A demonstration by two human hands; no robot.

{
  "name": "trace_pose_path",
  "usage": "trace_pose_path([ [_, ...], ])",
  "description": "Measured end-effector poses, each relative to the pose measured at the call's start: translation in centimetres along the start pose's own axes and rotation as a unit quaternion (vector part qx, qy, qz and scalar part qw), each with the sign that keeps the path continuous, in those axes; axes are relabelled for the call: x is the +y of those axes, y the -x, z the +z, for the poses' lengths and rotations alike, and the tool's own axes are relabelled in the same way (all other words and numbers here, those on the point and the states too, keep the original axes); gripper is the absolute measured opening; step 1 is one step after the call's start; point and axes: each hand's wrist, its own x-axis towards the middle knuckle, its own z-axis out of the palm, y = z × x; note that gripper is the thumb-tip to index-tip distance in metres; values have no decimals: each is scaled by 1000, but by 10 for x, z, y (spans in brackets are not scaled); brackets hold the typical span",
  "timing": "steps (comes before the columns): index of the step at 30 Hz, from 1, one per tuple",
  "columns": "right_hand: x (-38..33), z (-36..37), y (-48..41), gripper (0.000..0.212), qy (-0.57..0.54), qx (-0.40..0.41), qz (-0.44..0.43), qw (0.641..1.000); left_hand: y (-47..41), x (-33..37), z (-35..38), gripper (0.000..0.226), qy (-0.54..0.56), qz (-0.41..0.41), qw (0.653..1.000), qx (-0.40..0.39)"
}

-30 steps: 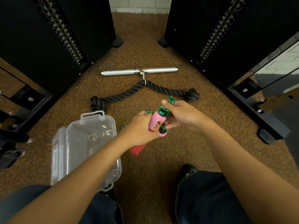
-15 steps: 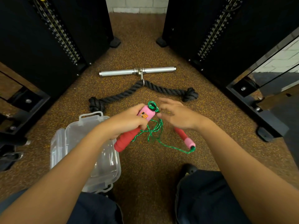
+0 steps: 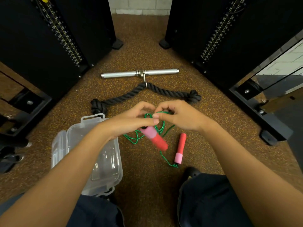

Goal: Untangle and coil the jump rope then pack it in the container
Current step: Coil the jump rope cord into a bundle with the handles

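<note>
A green jump rope cord [image 3: 159, 128] hangs tangled between my hands above the brown floor. My left hand [image 3: 131, 120] and my right hand [image 3: 178, 117] both pinch the cord's loops, fingertips nearly touching. One pink and red handle [image 3: 155, 139] dangles, blurred, just below my left hand. The other pink and red handle [image 3: 180, 148] lies on the floor under my right wrist, with cord trailing from its pink end. A clear plastic container [image 3: 113, 174] stands open on the floor at the left, partly behind my left forearm.
A black knotted rope attachment [image 3: 124, 99] and a steel bar [image 3: 139, 73] lie on the floor beyond my hands. Black weight machines [image 3: 49, 46] flank both sides. My knees in dark trousers [image 3: 205, 202] are at the bottom.
The bundle has come apart: one handle dropped to the floor on the right. My left hand let go of the other handle, which now dangles, and both hands moved together onto the cord.
</note>
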Motion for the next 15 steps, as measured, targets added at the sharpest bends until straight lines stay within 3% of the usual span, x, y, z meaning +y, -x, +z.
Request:
trace_pose_path([
  [3,-5,8,0,15,4,-8,-2,1000,-5,-4,4,40,-55,74,993,69],
  [8,-4,1,-1,19,40,12,-9,999,-2,0,9,40,-56,72,994,53],
  [12,-2,-14,3,37,30,43,4,999,0,4,7,49,-190,83,975,82],
  [15,0,-22,6,40,9,70,17,997,3,1,1,56,-181,52,980,70],
])
